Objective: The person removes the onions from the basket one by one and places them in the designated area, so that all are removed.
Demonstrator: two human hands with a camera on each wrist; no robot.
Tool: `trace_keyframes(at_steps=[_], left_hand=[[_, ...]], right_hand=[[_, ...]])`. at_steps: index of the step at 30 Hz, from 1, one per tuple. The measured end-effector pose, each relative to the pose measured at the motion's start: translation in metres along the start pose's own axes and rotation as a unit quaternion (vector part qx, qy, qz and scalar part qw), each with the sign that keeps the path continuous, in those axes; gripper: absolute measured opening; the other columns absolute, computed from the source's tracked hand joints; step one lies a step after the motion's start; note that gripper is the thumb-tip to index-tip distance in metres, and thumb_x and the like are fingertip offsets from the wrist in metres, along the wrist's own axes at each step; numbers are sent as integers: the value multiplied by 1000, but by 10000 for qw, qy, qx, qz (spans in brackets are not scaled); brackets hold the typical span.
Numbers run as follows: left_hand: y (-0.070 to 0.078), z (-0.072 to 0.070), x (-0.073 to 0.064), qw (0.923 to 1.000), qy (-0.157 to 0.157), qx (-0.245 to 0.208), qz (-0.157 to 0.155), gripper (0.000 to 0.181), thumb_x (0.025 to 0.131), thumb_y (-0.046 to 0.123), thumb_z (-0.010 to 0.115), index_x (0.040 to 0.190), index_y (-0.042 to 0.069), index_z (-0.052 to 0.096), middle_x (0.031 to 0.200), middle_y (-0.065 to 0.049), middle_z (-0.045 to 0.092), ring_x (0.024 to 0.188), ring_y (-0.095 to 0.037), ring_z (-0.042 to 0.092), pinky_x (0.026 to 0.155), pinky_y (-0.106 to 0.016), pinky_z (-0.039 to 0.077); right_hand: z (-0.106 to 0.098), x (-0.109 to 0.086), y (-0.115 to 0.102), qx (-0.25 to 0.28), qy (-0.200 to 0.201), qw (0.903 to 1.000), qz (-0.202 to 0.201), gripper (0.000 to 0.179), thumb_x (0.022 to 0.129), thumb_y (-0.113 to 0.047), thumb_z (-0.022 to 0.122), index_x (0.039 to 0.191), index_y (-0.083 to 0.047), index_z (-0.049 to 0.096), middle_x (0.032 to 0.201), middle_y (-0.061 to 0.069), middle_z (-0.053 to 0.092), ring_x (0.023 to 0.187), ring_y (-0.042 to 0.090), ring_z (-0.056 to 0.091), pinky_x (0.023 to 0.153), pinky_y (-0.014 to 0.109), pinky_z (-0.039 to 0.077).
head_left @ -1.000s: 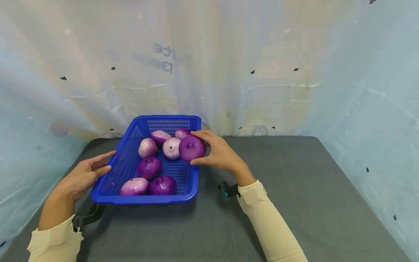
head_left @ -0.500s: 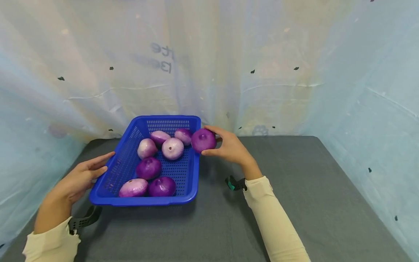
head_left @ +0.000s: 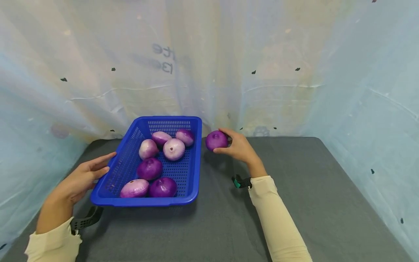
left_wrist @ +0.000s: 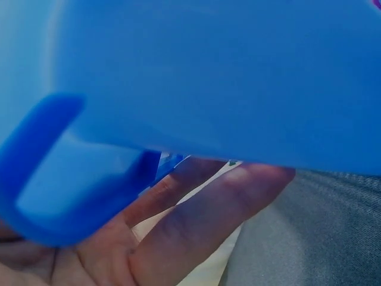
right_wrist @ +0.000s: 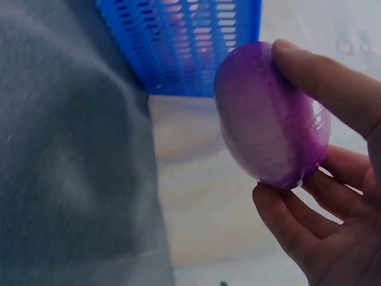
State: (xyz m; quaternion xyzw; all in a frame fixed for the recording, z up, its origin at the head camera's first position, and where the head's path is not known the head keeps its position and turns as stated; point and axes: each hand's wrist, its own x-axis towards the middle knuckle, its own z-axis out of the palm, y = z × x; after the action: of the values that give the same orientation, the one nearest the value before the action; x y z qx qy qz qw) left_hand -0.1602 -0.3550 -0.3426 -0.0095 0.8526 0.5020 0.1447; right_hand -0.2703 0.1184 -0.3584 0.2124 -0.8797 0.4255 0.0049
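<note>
My right hand [head_left: 240, 147] holds a purple onion [head_left: 216, 141] between thumb and fingers, just right of the basket. In the right wrist view the onion [right_wrist: 268, 116] shows a paler side, with the thumb on top and the fingertips along its lower edge. A blue plastic basket [head_left: 193, 171] with slotted walls stands at left centre. Several purple and pale onions [head_left: 150, 168] lie in it, some touching. My left hand [head_left: 76, 182] rests against the basket's left rim, thumb and forefinger at its edge. In the left wrist view its straight fingers [left_wrist: 202, 214] lie under the blue basket wall.
The basket stands on a dark grey cloth-covered table [head_left: 294, 182], which extends to the right. A pale plastic sheet [head_left: 229, 72] hangs right behind the table and down both sides. Black wrist straps [head_left: 86, 218] are on both arms.
My right hand has carried the onion out over the basket's right rim and further right, beside it. The left hand, basket and other onions stay practically in place.
</note>
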Motion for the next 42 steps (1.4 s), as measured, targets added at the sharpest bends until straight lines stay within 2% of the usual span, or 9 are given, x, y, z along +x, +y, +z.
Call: trace_keyframes(at_steps=[7, 15, 29, 37, 42], left_hand=[[2, 1, 0, 10000, 45, -4, 58, 60, 109, 26, 37, 161, 16, 10, 156, -35, 27, 99, -7, 67, 82, -38, 60], [2, 2, -1, 10000, 73, -8, -6, 61, 108, 26, 38, 161, 15, 10, 153, -36, 30, 101, -10, 68, 84, -42, 61], [3, 2, -1, 10000, 78, 17, 47, 61, 108, 28, 39, 161, 15, 11, 153, -37, 30, 101, -11, 68, 84, -43, 61], [1, 4, -3, 9997, 174, 192, 31, 65, 107, 33, 42, 161, 17, 11, 156, -35, 26, 110, -21, 67, 90, -50, 58], [1, 4, -2, 9996, 193, 188, 2, 64, 107, 33, 42, 161, 17, 11, 157, -35, 26, 110, -22, 66, 90, -50, 58]], right_hand=[[4, 5, 20, -167, -30, 9991, 389, 84, 79, -32, 84, 150, -10, 45, 143, 16, 55, 124, 34, 57, 102, 51, 50], [11, 6, 35, -619, -98, 9971, 442, 85, 79, -35, 84, 149, -7, 45, 145, 19, 51, 130, 36, 52, 107, 53, 46], [17, 6, 45, -763, -213, 9947, 662, 87, 80, -36, 82, 151, -5, 42, 144, 21, 51, 130, 37, 52, 108, 53, 44], [21, 6, 46, -748, -179, 9938, 805, 85, 81, -37, 81, 150, -5, 42, 148, 22, 48, 135, 37, 48, 111, 53, 42], [21, 6, 44, -743, -135, 9936, 844, 85, 81, -37, 81, 150, -5, 43, 148, 23, 47, 136, 37, 47, 112, 53, 41]])
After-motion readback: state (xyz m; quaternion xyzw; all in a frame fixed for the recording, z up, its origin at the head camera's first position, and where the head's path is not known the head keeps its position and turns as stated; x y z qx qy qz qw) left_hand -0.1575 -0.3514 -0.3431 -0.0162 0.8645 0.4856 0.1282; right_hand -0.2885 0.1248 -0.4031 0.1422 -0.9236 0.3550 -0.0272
